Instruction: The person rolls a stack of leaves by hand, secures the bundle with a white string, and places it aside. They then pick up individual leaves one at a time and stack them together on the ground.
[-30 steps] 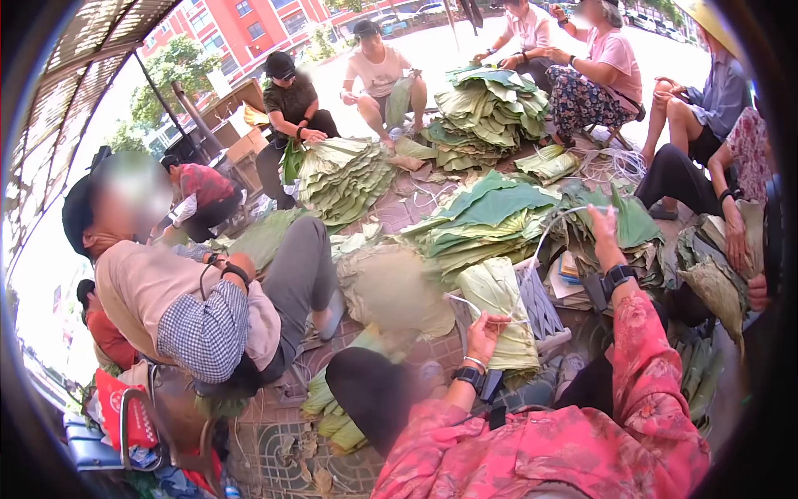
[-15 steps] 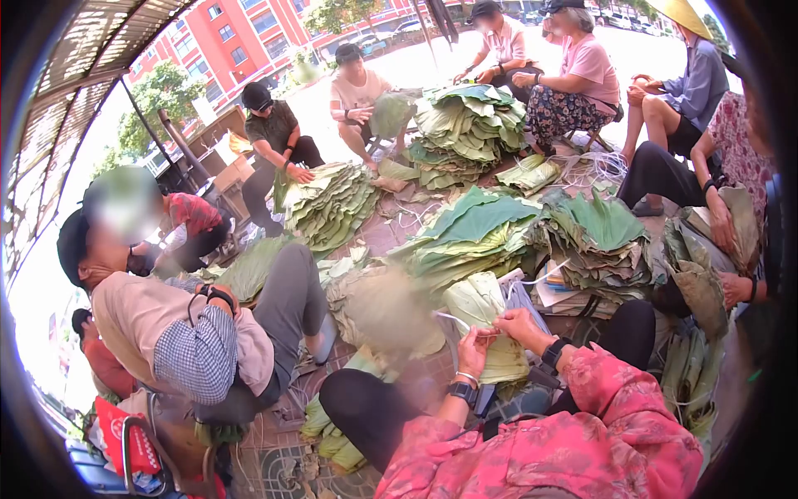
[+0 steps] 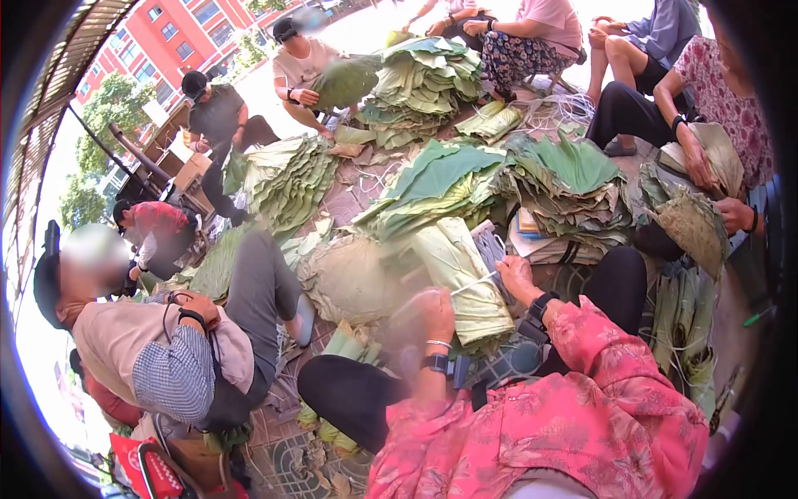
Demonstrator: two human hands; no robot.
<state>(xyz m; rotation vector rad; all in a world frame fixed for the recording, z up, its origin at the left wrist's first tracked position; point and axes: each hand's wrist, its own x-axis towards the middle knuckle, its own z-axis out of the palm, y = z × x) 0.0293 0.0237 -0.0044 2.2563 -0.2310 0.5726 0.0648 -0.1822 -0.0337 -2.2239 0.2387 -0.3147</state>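
A folded bundle of pale green leaves leans upright between my knees, with a white string stretched across its front. At the bundle's left side my left hand is closed on one part of the string; blur hides some of its fingers. My right hand, at the bundle's right edge, pinches the other part of the string. A grey strip-like bunch stands just behind the bundle, near my right hand.
Large leaf piles lie beyond the bundle, with another stack to the right. A seated person is close on my left; another person's hands hold leaves at the right. Tied bundles lie near my right knee.
My hands have moved apart, the left one leftward, pulling the string across the bundle. The bundle appears larger and more upright. The whole view has shifted, with the surroundings now further left and higher.
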